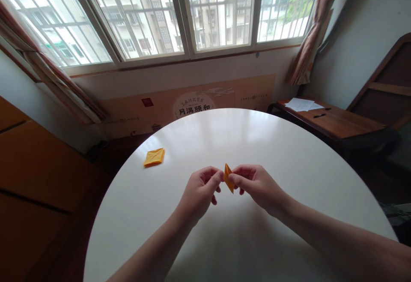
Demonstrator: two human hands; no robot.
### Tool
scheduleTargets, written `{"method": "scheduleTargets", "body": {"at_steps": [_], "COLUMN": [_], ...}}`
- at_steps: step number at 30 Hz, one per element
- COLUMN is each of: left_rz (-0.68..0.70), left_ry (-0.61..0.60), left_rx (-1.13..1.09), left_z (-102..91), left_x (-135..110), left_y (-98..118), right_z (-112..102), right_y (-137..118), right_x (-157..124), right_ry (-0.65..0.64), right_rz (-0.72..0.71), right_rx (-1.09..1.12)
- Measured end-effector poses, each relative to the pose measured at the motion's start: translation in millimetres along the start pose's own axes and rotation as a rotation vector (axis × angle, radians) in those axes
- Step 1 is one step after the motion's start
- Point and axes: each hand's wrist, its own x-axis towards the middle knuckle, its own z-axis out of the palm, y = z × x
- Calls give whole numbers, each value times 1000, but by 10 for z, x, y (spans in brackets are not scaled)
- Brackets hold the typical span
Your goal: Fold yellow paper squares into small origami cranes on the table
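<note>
Paper (227, 173), yellow, folded to a slim pointed form, is held over the round white counter (276, 145), between the two sets of fingers. Right fingers (241, 181) grasping it, thumb laid across its side. Left fingers (214, 181) curled, thumb and forefinger tips drawn together at its left edge; cannot tell whether they pinch it or merely touch. Long points of the fold run above and below the fingertips.

Flat yellow folded piece (154, 157): lying on the counter, beyond the left fingers and to their left, well apart from them. White sheets (301, 104) farther off, beyond the right fingers and to their right, on low wooden furniture (356, 122). Barred window (221, 12) straight beyond both sets of fingers.
</note>
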Motion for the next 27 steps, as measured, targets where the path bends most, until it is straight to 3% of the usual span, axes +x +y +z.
{"method": "scheduleTargets", "body": {"at_steps": [9, 27], "left_rz": [38, -1], "left_ry": [-64, -41], "left_rx": [127, 180], "left_z": [4, 5], "left_x": [-26, -38], "left_y": [-26, -5], "right_z": [29, 36], "right_y": [-16, -24], "right_x": [-3, -2], "right_ry": [60, 0], "right_rz": [-8, -9], "right_rx": [47, 24]}}
